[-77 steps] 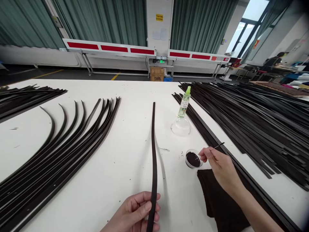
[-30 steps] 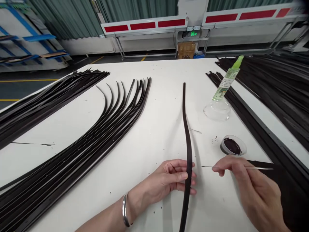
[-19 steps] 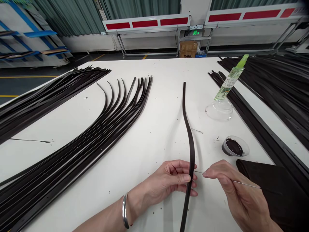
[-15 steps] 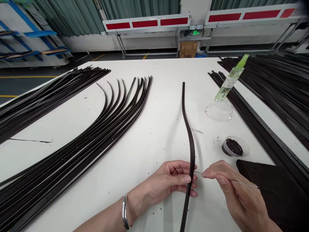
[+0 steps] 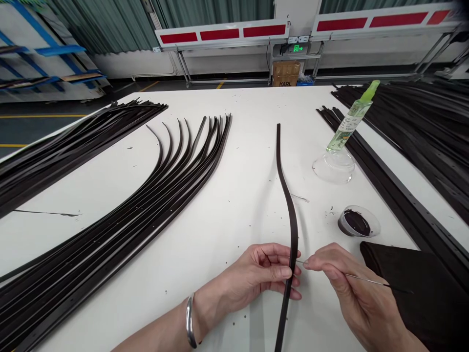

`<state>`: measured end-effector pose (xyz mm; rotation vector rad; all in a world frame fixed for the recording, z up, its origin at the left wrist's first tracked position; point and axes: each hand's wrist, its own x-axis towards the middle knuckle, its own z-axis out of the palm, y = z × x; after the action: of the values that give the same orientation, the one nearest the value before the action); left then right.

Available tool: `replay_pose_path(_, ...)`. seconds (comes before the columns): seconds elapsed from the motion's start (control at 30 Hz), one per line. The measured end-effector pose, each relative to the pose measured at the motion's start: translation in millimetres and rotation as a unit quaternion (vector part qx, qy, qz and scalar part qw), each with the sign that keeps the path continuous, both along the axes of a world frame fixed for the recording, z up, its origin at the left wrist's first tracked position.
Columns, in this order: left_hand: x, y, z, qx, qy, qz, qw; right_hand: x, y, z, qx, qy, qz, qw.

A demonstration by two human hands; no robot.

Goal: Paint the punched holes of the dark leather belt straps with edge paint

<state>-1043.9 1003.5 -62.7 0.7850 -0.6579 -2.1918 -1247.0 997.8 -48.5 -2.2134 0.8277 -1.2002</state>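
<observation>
The left hand, wearing a silver bangle, curls narrowly around a long black strap, which stands on edge and bends in a gentle S across the white surface, running from the hand toward 12 o'clock. The right hand pinches a thin applicator stick between thumb and fingers, with its fine tip at the strap's edge; whether they touch is too small to tell. At 2 o'clock from the hands sits a small cup of dark dye, and beyond it a green-capped bottle leans in a clear glass dome. A dark cloth lies at 3 o'clock, beside the right hand. Fanned black straps curve across the surface at 9 o'clock.
</observation>
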Motion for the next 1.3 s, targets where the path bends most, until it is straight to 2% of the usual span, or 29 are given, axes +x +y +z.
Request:
replay_pose_path(0.37,-1.9,0.7,-1.0,0.002,-0.005,0.011,1.0,3.8,0.4,2.2,-0.035,0.012,0.003,0.999)
replay_pose_path(0.63,-1.6,1.1,-1.4,-0.003,-0.015,0.009,1.0,3.7,2.2,0.1,-0.024,0.0,-0.009,1.0)
replay_pose_path(0.83,-2.5,2.1,-0.8,-0.01,-0.015,0.011,1.0,1.8,3.3,-4.3,-0.009,-0.014,0.013,1.0)
replay_pose_path(0.93,-2.3,2.6,0.5,-0.009,-0.009,0.013,1.0,-2.5,6.3,-5.9,0.029,-0.027,-0.018,0.999)
replay_pose_path(1.03,-1.2,2.9,2.3,0.006,0.003,0.009,1.0,-4.7,7.4,-6.1,0.091,-0.075,-0.136,0.984)
replay_pose_path(1.1,-0.5,3.1,3.8,0.014,0.01,0.002,1.0,-1.7,4.3,-4.4,0.163,-0.072,-0.189,0.966)
replay_pose_path(1.2,-0.4,3.6,5.6,0.014,0.013,-0.004,1.0,8.6,-6.7,2.0,0.289,-0.038,-0.152,0.944)
replay_pose_path(1.3,-0.7,5.1,5.9,0.012,0.013,-0.005,1.0,18.7,-22.0,10.1,0.348,-0.078,-0.103,0.928)
